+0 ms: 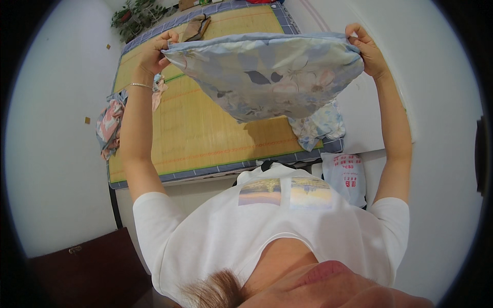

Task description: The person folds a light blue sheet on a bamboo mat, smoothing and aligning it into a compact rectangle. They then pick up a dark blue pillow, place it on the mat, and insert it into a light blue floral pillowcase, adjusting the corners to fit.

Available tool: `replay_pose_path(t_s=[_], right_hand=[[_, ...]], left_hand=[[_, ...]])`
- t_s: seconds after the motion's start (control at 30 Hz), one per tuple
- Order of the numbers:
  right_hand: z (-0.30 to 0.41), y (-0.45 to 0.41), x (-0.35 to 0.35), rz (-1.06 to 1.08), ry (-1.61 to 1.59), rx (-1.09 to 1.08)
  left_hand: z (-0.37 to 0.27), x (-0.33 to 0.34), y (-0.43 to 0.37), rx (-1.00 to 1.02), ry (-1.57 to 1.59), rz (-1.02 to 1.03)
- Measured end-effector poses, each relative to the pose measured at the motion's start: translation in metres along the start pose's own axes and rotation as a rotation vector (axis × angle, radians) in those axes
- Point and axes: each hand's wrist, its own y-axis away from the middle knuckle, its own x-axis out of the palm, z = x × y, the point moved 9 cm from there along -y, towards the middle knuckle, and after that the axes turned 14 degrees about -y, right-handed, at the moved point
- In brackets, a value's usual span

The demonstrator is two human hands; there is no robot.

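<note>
A light blue floral cloth (265, 73) is stretched in the air between my two hands. My left hand (156, 54) pinches its left upper corner, and a thin bracelet (140, 85) circles that wrist. At the opposite corner my right hand (366, 50) grips the bunched edge. The top hem runs nearly straight, while the lower part sags towards me. Beneath it lies a bed with a yellow woven mat (185, 123). On the near right corner of the mat rests a second crumpled floral cloth (321, 123), partly covered from view by the raised one.
Pink and grey fabric (110, 125) is heaped at the bed's left edge. A brown item (193, 27) lies near the far end, before a leafy plant (134, 17). A white plastic bag (344, 177) with red writing stands right of the bed's foot. A dark wooden cabinet (92, 265) is lower left.
</note>
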Motion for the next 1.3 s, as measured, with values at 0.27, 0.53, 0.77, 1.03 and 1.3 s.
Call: replay_pose_path(t_s=[0.27, 0.53, 0.77, 1.03, 1.3], right_hand=[[-0.009, 0.013, -0.003, -0.087, 0.27, 0.159], [0.004, 0.019, -0.017, 0.038, 0.359, -0.034], [-0.006, 0.023, -0.028, -0.026, 0.008, 0.07], [-0.015, 0.038, -0.036, -0.095, 0.449, 0.063], [-0.003, -0.051, -0.021, -0.007, 0.916, 0.15]], left_hand=[[0.018, -0.029, 0.02, 0.095, -0.002, -0.267], [0.014, 0.007, 0.011, 0.006, -0.625, -0.209], [-0.004, 0.018, 0.006, 0.133, -0.972, -0.381], [0.002, -0.001, 0.028, 0.08, -0.706, -0.406], [-0.04, -0.059, 0.004, -0.054, -1.085, -0.349]])
